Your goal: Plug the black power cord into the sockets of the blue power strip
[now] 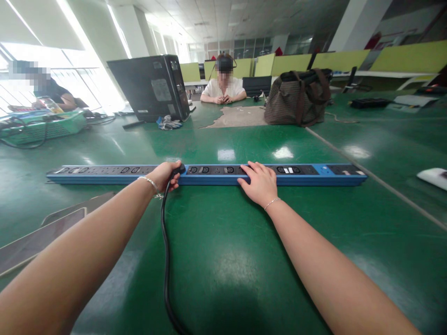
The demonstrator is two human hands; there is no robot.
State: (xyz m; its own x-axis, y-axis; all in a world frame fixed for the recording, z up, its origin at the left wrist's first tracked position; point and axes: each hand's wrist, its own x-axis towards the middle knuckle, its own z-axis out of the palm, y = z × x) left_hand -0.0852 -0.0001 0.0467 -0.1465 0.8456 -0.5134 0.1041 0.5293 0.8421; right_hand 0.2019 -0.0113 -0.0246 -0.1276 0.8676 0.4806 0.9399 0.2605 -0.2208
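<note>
A long blue power strip (213, 179) with rows of black sockets lies crosswise on the green table. My left hand (165, 176) is closed around a black plug (179, 169) at the strip, left of its middle. Whether the plug's pins sit in a socket is hidden. From the plug a thick black power cord (166, 251) hangs down toward the bottom of the view. My right hand (260, 182) rests on the strip right of its middle, fingers spread over the sockets and thumb at the near edge, holding nothing.
A black computer case (150, 88) and a grey glove (169, 123) stand back left. A green basket (52, 128) is farther left. A brown bag (296, 97) is back right. A person (223, 86) sits opposite, another person (57, 90) at far left. A white object (433, 177) lies right.
</note>
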